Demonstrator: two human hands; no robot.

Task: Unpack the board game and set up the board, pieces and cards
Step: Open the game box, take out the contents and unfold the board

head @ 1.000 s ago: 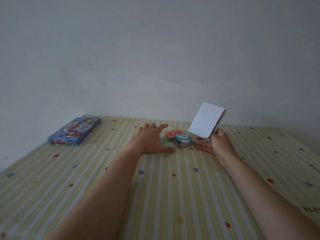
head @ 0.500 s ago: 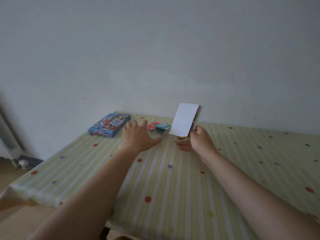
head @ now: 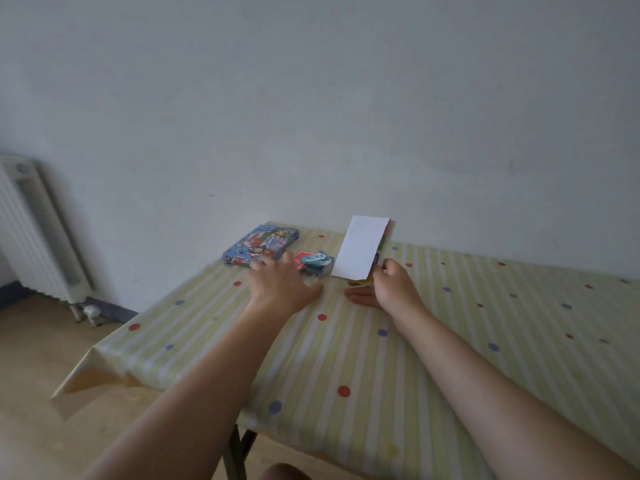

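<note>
My right hand (head: 391, 287) grips the folded game board (head: 362, 249), held upright with its white back toward me and coloured edges showing at the right. My left hand (head: 280, 285) lies flat with fingers spread on the table, just in front of a small pile of pieces: a red card pack (head: 301, 259) and a teal bag of bits (head: 317, 263). The blue game box (head: 261, 245) lies flat at the table's far left corner, just beyond my left fingertips.
The table wears a striped, dotted cloth (head: 381, 358) and stands against a pale wall. Its left edge drops to a wooden floor (head: 38, 358). A white radiator (head: 31, 230) stands at the left wall.
The camera has swung left and back, so the table edge, floor and radiator come into view. My left hand slid left toward the box. The board stays upright in my right hand.
</note>
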